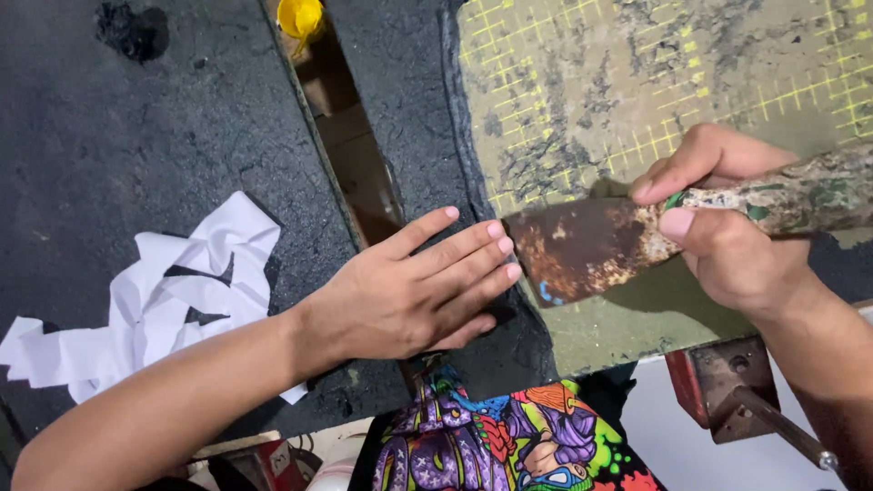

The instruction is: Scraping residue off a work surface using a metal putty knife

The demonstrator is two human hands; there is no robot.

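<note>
My left hand [414, 291] lies flat, fingers together, on a dark felt-like strip [409, 100] at the left edge of a worn green cutting mat [637, 73] with yellow grid lines. My right hand [727, 227] grips the paint-crusted handle of a rusty wide-bladed scraper [587, 245]. The blade points left, its edge just off my left fingertips, over the mat's near-left corner.
Crumpled white paper scraps [164, 300] lie on the dark work surface to the left. A gap [350, 136] between the surfaces shows brown board below, with a yellow object [300, 18] at its far end. A rusty metal bracket [737, 386] sits at the lower right. Colourful printed clothing [509, 441] shows below.
</note>
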